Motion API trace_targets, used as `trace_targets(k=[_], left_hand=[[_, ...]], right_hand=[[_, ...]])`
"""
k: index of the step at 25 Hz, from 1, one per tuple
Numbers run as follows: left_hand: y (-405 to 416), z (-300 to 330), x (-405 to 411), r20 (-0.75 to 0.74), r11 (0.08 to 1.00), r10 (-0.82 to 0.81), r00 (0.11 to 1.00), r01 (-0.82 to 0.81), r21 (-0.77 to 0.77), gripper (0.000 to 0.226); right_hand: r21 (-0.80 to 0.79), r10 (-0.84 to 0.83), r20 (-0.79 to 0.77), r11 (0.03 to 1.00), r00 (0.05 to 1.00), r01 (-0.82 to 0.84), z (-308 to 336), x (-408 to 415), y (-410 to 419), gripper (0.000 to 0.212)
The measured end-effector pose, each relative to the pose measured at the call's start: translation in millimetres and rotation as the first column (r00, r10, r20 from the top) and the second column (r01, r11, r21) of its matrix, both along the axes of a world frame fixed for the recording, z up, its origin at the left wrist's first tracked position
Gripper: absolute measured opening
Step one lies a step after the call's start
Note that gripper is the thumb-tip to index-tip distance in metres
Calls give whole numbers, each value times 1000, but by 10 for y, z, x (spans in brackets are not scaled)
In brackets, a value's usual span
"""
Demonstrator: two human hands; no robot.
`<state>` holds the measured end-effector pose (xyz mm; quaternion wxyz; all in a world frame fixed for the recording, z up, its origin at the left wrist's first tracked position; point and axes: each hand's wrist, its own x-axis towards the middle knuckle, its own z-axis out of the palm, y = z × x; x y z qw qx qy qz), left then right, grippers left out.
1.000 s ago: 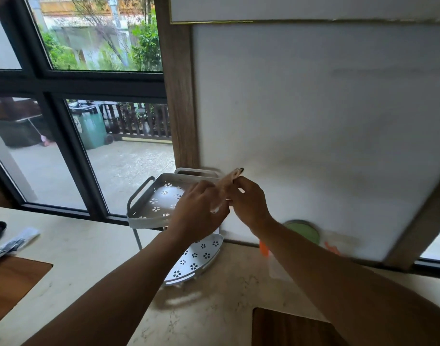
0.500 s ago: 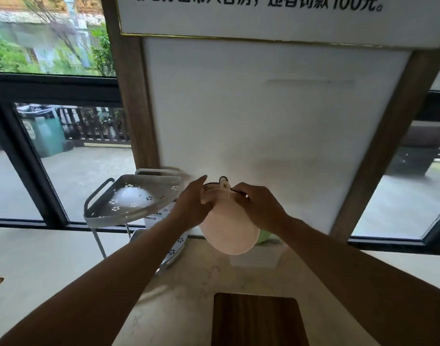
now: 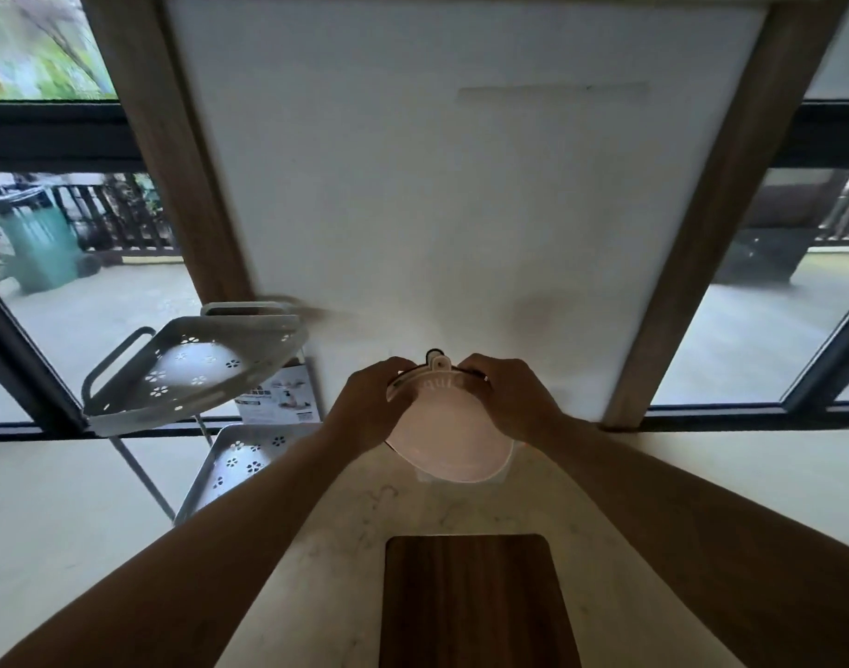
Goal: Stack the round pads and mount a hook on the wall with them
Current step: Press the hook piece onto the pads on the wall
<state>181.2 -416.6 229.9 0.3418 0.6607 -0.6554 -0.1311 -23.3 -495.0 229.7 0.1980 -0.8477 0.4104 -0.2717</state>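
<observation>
We hold the round pads (image 3: pixel 449 445) at mid-frame before the white wall (image 3: pixel 437 185), above the table (image 3: pixel 461 513), left hand (image 3: pixel 371 407) closing its grip at their nine o'clock edge, right hand (image 3: pixel 511 402) at three o'clock.

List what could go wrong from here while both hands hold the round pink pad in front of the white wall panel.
1. The left hand and right hand pinch only the upper edge of the pad, so it might slip or tilt before it is pressed on.
2. The metal rack stands close to the left forearm; a sideways move could knock it.
3. The wall panel shows faint smudges, so sticking may be weak there.
</observation>
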Motion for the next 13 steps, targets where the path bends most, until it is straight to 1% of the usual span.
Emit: trace_targets(k=[6,8,10,13], left_hand=[[-385,-355,-125,56,999,7,998,-10,46,25],[-575,-440,-147,38,998,34,999,-37,58,22],[-789,-497,-163,12,997,55,998,-55,46,17],[-1141,-596,-157,-27,997,74,997,-73,24,12]], right_hand=[[40,-18,-17,999,1000,19,-350,-89,-315,27],[29,-24,-8,999,1000,25,-472,-101,-487,25],[-2,-40,5,999,999,40,-560,-101,-699,21],[-35,-60,30,998,998,61,-686,-89,-1074,21]])
